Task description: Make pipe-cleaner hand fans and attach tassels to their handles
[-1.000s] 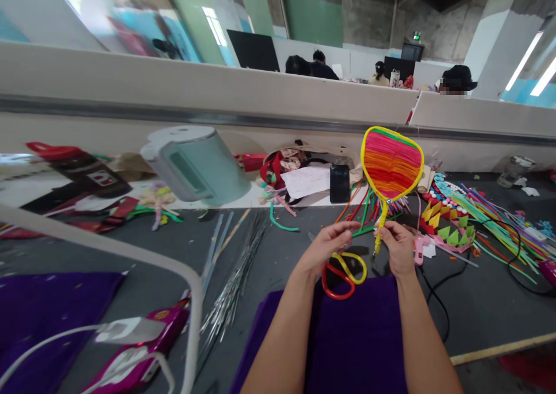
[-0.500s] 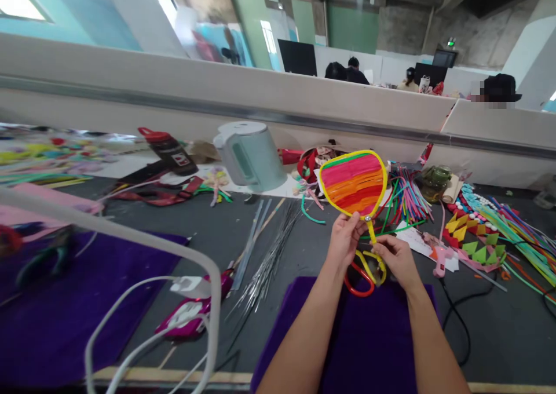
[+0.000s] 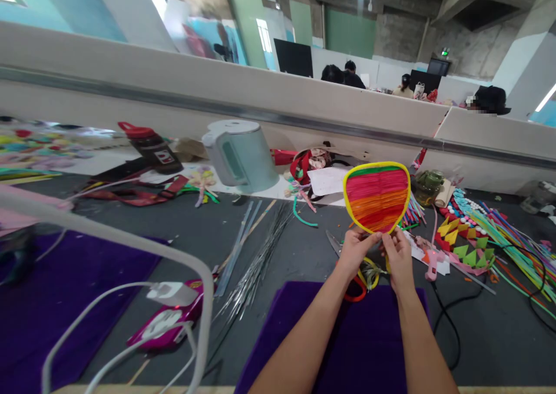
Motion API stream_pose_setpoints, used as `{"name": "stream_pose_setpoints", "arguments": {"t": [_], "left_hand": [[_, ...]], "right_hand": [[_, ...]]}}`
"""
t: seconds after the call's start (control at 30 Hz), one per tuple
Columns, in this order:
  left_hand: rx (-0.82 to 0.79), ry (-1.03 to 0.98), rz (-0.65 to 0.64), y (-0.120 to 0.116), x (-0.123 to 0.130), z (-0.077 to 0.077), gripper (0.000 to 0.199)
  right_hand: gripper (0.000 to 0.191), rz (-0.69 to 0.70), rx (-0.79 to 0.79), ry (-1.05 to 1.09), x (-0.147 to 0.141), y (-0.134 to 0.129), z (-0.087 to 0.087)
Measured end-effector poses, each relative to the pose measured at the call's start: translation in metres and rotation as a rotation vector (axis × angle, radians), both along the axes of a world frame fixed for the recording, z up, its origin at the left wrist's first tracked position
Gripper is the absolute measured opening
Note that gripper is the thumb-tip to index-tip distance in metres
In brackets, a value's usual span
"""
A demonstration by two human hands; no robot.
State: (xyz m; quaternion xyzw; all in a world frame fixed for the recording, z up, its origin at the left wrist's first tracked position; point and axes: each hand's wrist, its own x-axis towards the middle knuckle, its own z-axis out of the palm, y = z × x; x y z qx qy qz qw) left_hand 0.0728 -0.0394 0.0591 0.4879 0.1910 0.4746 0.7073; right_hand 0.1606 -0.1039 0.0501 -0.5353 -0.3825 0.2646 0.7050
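Observation:
A small fan-shaped craft piece (image 3: pixel 377 194) with a fuzzy yellow rim and green, pink, orange and red stripes stands upright above the table. My left hand (image 3: pixel 357 252) pinches its lower edge from the left. My right hand (image 3: pixel 397 258) is closed on the same edge from the right, the fingertips of both hands nearly meeting. Part of the yellow stem below is hidden by my fingers. Behind and under my left hand lie scissors (image 3: pixel 357 289) with a red handle loop, their blades pointing up and left.
A purple cloth (image 3: pixel 339 336) lies beneath my forearms. Left of it are silver wire stems (image 3: pixel 256 266) and a magenta power strip (image 3: pixel 169 318) with white cables. Farther back stands a pale green kettle (image 3: pixel 243 156). To the right are a pink glue gun (image 3: pixel 432 263) and colourful pipe cleaners (image 3: pixel 506 237).
The fan-shaped piece has moved right and slightly down, turning more upright and facing me. My right hand has risen from the yellow stem to the lower edge. The view has shifted a little.

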Motion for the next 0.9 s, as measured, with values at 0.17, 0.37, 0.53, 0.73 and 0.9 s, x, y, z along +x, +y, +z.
{"name": "stream_pose_setpoints", "arguments": {"t": [0.17,0.37,0.53,0.73,0.9], "left_hand": [[-0.091,-0.127,0.074,0.004,-0.01,0.007,0.039],[-0.174,-0.263,0.266,0.029,-0.028,0.007,0.037],[-0.142,-0.259,0.262,0.034,-0.031,0.007,0.036],[-0.229,-0.268,0.219,0.042,-0.041,0.006,0.034],[-0.257,-0.295,0.226,0.046,-0.042,0.004,0.035]], "right_hand": [[0.028,-0.295,-0.045,-0.273,0.016,-0.008,-0.002],[0.031,-0.405,-0.214,-0.502,0.019,-0.012,0.0],[0.032,-0.449,-0.259,-0.551,0.016,-0.01,-0.004],[0.037,-0.473,-0.231,-0.612,0.018,-0.011,-0.005],[0.036,-0.446,-0.216,-0.609,0.017,-0.011,-0.005]]}}
